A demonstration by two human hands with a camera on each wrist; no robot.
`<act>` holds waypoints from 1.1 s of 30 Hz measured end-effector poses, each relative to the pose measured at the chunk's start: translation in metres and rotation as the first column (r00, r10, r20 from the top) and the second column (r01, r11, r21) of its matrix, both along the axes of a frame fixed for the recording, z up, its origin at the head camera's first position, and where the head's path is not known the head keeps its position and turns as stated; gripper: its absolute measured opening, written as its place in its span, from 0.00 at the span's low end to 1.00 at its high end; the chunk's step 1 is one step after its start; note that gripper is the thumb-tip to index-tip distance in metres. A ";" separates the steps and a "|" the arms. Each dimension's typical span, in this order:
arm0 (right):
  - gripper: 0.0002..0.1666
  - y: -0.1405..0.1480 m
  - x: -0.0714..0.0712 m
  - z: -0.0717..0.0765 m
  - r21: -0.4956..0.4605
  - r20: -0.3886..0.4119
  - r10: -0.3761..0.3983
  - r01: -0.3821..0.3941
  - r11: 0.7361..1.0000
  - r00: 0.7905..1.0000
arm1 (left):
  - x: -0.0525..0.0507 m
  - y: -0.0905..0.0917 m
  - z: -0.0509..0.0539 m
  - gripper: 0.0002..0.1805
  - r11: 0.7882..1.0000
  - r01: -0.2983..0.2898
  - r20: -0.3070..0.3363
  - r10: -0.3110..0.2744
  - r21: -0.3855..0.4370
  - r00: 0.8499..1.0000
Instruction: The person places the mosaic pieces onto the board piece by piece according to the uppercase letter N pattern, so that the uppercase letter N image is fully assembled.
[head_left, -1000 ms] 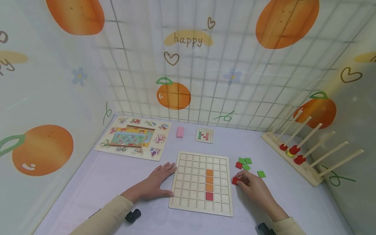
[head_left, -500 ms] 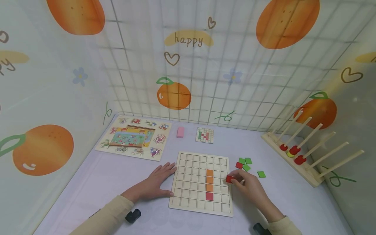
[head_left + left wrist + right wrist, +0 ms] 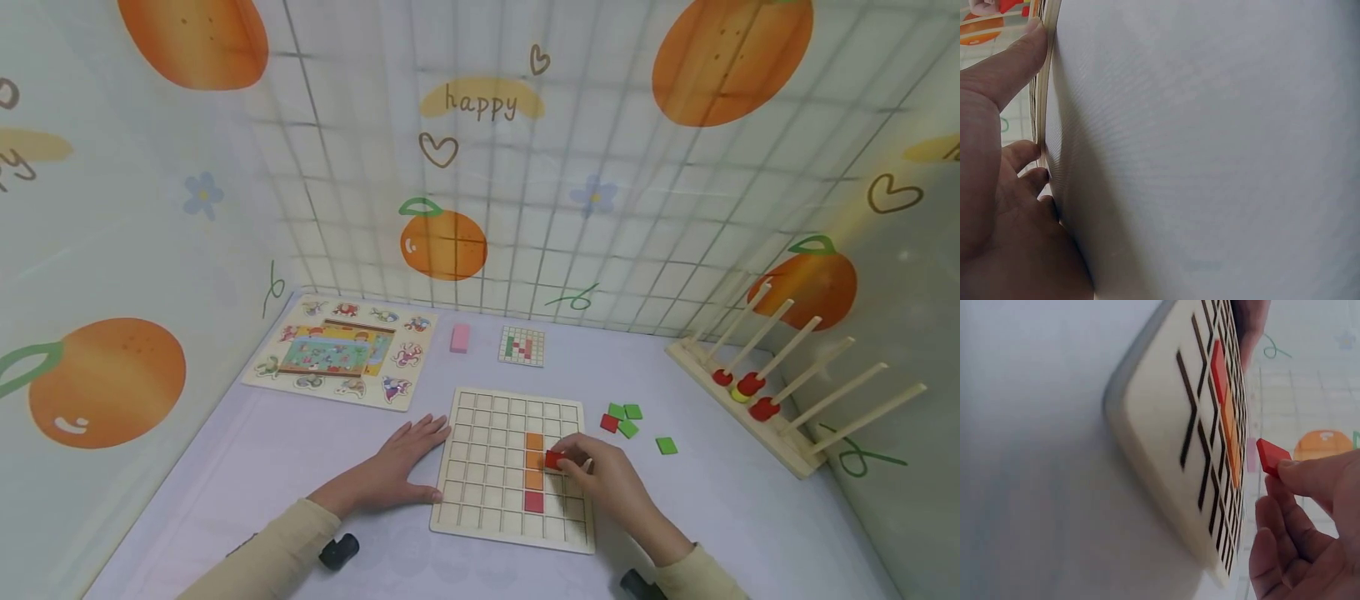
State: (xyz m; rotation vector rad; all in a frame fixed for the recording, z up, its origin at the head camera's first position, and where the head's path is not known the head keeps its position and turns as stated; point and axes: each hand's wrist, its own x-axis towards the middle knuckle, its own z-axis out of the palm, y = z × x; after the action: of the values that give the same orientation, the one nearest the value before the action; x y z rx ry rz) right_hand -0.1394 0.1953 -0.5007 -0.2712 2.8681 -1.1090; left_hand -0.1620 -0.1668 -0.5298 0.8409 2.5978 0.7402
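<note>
A wooden grid board (image 3: 480, 492) lies on the table, with several orange tiles (image 3: 534, 480) and one red tile (image 3: 534, 502) set in a single column. My right hand (image 3: 611, 483) pinches another red tile (image 3: 1272, 456) between thumb and fingers, above the board just right of the orange tiles. In the right wrist view that tile is held apart from the board. My left hand (image 3: 393, 471) lies with its fingers spread, thumb and fingertips touching the board's left edge.
Right of the board lie several green tiles (image 3: 667, 446) and a red tile (image 3: 610, 423). Behind it are a small pattern card (image 3: 522, 346) and a pink block (image 3: 460, 338). A picture puzzle board (image 3: 337, 350) lies back left; a peg rack with beads (image 3: 750, 408) stands right.
My right hand has carried the red tile leftward from beside the board to over its right half. My left hand has stayed in place.
</note>
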 end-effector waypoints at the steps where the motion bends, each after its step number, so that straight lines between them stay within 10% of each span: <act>1: 0.12 -0.003 0.000 0.000 -0.003 -0.001 0.011 -0.011 1.000 1.000 | 0.000 0.000 0.000 0.55 1.000 0.001 -0.001 -0.001 -0.001 1.000; 17: 0.08 -0.039 0.006 -0.011 0.057 -0.083 0.190 -0.185 0.981 0.978 | 0.001 0.001 0.002 0.55 1.000 -0.006 0.006 0.006 0.010 1.000; 33: 0.12 -0.050 0.007 -0.015 0.222 -0.183 0.213 -0.171 0.960 0.960 | 0.002 -0.001 0.003 0.54 1.000 -0.006 0.008 0.006 0.011 1.000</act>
State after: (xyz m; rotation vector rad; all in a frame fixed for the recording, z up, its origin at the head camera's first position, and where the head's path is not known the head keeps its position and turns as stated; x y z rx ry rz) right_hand -0.1326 0.1450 -0.5155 -0.6741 3.0187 -0.7870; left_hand -0.1599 -0.1676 -0.5269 0.8321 2.5927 0.7582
